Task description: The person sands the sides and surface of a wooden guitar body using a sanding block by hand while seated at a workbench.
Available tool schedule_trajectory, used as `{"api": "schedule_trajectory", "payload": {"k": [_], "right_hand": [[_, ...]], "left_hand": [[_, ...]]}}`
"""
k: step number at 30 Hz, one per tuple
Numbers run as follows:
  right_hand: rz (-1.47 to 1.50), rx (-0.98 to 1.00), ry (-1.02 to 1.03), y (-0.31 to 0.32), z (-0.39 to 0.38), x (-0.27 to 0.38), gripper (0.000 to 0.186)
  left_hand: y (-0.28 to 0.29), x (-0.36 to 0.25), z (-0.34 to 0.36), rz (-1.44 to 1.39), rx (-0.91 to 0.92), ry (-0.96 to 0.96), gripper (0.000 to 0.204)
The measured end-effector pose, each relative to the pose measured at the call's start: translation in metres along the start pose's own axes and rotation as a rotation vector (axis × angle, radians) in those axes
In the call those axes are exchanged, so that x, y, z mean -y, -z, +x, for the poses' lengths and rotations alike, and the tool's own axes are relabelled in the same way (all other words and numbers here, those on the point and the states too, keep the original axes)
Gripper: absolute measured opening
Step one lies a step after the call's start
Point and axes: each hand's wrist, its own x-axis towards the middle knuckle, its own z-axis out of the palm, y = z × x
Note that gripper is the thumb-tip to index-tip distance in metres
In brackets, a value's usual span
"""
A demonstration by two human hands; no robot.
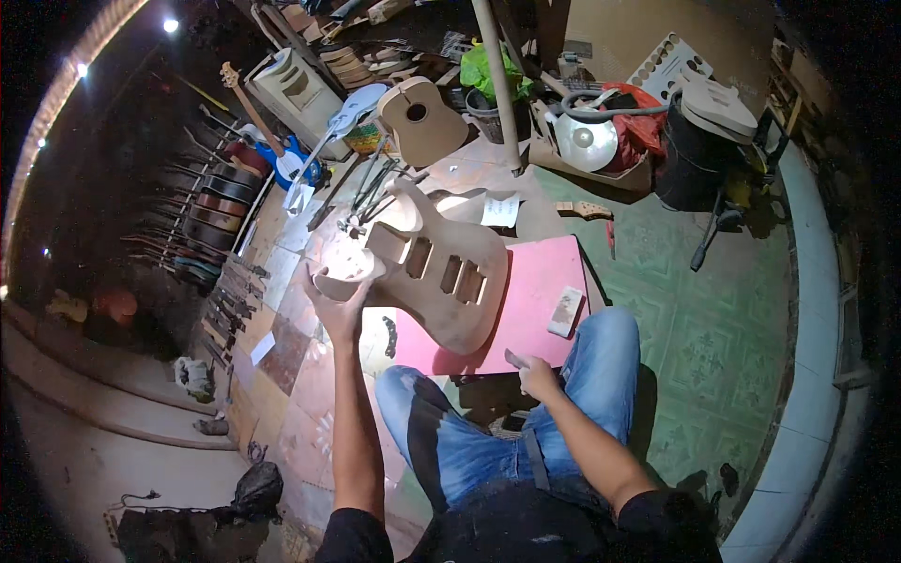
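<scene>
An unfinished wooden electric guitar body (481, 246) with pickup cutouts is tilted up over a pink board (546, 267) in front of my lap. My left hand (340, 308) grips the body by one of its horns, the thumb and fingers wrapped round the edge. Close to my right knee, my right hand (538, 378) is closed on a small flat greyish piece (514, 358), whose kind I cannot make out. That hand is apart from the body. A whitish block (565, 311) with brown smears lies on the pink board beside my knee.
Beyond the board lie a guitar headstock (582, 208) and a red-handled tool (610, 239). An acoustic guitar body (419, 122), a blue electric guitar (293, 161) and a black bin (690, 155) stand farther back. A post (500, 94) rises there. Racked guitars (211, 211) line the left.
</scene>
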Motion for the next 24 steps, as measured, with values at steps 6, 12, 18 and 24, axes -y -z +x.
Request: {"api": "schedule_trajectory", "payload": {"k": [6,12,18,24], "right_hand": [[-0.006,0.077,-0.033,0.003,-0.015,0.025,0.047],[-0.005,0.131,-0.077,0.004,-0.009,0.015,0.043],[-0.087,0.205,-0.039,0.000,-0.006,0.011,0.044],[-0.104,0.227,-0.056,0.003,-0.009,0.017,0.046]], "left_hand": [[0.011,0.008,0.005,0.028,-0.024,0.113,0.070],[0.014,0.016,0.007,-0.250,-0.012,0.243,0.049],[0.019,0.002,0.010,-0.060,0.102,0.090,0.054],[0.013,-0.026,0.002,0.055,0.098,0.030,0.068]]}}
